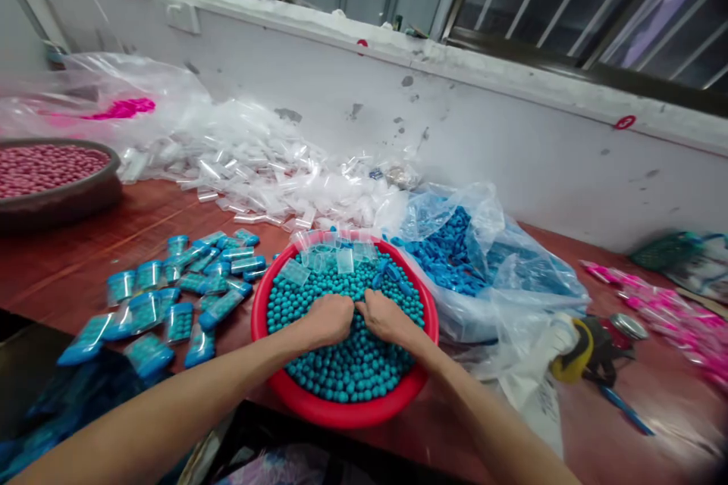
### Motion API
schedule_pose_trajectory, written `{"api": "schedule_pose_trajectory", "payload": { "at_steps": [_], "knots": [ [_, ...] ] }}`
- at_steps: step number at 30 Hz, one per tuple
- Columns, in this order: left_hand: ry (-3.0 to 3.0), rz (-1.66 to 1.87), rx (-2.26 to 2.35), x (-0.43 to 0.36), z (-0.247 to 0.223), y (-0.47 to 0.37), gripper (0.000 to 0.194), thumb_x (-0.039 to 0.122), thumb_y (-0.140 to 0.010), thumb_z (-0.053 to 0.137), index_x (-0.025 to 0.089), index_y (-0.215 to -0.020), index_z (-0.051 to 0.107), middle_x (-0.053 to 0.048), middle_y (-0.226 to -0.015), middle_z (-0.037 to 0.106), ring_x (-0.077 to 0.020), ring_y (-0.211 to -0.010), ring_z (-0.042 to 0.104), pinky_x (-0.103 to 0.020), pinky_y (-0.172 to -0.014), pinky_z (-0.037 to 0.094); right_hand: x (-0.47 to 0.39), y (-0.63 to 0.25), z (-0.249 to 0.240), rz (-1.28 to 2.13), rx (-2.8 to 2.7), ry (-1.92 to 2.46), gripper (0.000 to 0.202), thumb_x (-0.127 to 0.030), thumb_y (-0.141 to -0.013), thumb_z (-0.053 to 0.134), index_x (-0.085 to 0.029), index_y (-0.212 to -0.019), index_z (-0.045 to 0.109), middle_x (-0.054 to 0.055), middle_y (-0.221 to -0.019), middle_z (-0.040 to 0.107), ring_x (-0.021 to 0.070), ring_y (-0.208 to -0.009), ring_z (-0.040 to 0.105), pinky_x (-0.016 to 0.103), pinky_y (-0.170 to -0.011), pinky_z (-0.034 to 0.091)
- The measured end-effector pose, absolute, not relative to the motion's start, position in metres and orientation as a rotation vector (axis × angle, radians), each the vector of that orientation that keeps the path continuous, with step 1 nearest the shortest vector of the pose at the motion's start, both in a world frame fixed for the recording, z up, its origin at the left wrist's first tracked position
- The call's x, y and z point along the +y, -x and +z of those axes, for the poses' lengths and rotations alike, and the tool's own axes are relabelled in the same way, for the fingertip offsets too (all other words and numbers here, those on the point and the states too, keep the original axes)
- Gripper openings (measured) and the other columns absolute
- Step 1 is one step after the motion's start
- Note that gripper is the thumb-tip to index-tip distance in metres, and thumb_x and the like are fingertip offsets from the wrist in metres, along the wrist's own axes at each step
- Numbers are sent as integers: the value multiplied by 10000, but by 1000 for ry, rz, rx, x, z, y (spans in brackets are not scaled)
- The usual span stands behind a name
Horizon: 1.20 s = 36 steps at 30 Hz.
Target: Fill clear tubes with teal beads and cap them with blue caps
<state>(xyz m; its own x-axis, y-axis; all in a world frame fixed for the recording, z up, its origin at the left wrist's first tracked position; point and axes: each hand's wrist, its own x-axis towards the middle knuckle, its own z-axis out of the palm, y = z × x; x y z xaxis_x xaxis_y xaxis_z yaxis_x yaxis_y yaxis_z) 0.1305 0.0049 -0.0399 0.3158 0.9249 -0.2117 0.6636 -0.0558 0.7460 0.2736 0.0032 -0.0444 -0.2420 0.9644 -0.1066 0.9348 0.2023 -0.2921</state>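
A red basin (pixel 346 417) full of round teal beads (pixel 349 379) stands in front of me. My left hand (pixel 331 320) and my right hand (pixel 387 317) are close together over the beads, near the basin's middle. Both have their fingers curled closed, and whatever they grip is hidden. Several clear plastic tubes (pixel 345 261) lie on the beads at the far side of the basin. Right of these, a few blue caps (pixel 392 273) rest on the beads, just beyond my right hand.
Filled, blue-capped tubes (pixel 145 311) lie at left. Behind them are a heap of clear tubes (pixel 267 159) and a bowl of pink beads (pixel 73 197). A plastic bag (pixel 506 311) holds blue caps. Pink packs (pixel 665 303) and a blue pen (pixel 629 411) lie right.
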Motion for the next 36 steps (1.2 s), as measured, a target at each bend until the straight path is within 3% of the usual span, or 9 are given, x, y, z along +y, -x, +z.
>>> {"api": "schedule_pose_trajectory", "payload": {
  "at_steps": [3, 6, 8, 10, 13, 17, 23, 28, 36],
  "knots": [
    [-1586, 432, 1345, 11, -46, -139, 154, 184, -624, 541, 202, -562, 401, 23, -510, 427, -184, -612, 521, -291, -584, 413, 5, -273, -48, 560, -2314, 1749, 196, -245, -880, 360, -156, -832, 528, 53, -796, 607, 158, -739, 581, 248, -629, 432],
    [-1353, 418, 1212, 7, -45, -132, 147, 317, -675, 505, 200, -668, 418, 78, -489, 340, -116, -457, 428, -238, -454, 387, -2, -282, -43, 666, -2277, 1655, 195, -256, -885, 351, -181, -944, 521, -2, -750, 614, 123, -620, 576, 222, -550, 434],
    [-1241, 419, 1113, 1, -40, -123, 203, 378, -686, 495, 196, -746, 428, 80, -528, 363, -99, -456, 430, -231, -453, 397, -7, -292, -35, 786, -2297, 1574, 238, -283, -884, 354, -201, -1045, 508, -14, -755, 626, 114, -547, 570, 218, -498, 432],
    [-1130, 448, 1001, -4, -35, -113, 256, 397, -696, 511, 197, -836, 433, 60, -611, 436, -100, -509, 481, -240, -492, 416, -9, -301, -25, 794, -2345, 1500, 263, -311, -865, 400, -211, -1069, 533, 12, -859, 640, 136, -644, 603, 236, -555, 454],
    [-907, 556, 826, -7, -32, -105, 289, 348, -688, 590, 187, -887, 454, 20, -731, 522, -106, -597, 529, -234, -543, 398, -1, -308, -13, 375, -2356, 1631, 275, -309, -838, 458, -203, -1069, 564, 62, -1028, 604, 197, -909, 573, 286, -730, 438],
    [-812, 692, 738, -6, -39, -103, 247, 296, -677, 640, 151, -828, 509, 0, -706, 565, -98, -608, 513, -221, -564, 345, 22, -304, -18, -196, -2197, 2070, 252, -284, -825, 469, -132, -991, 582, 124, -932, 611, 236, -862, 568, 304, -677, 418],
    [-879, 735, 759, -7, -42, -101, 235, 308, -672, 634, 147, -776, 498, -22, -724, 602, -108, -639, 525, -217, -584, 325, 26, -297, -28, -275, -2234, 2072, 183, -206, -828, 434, -105, -866, 582, 149, -863, 604, 248, -832, 554, 319, -697, 390],
    [-975, 803, 914, -5, -47, -106, 281, 320, -651, 612, 170, -852, 485, 37, -649, 530, -103, -587, 488, -223, -570, 331, 4, -289, -15, -62, -2355, 1778, 198, -236, -860, 422, -161, -998, 543, 63, -830, 615, 191, -774, 568, 265, -664, 408],
    [-1282, 850, 983, -4, -51, -107, 183, 307, -675, 529, 148, -764, 516, 44, -624, 469, -90, -569, 395, -217, -552, 319, -19, -279, -24, 409, -2456, 1344, 390, -191, -884, 321, -169, -1260, 422, 78, -881, 577, 175, -781, 549, 285, -691, 448]
  ]
}}
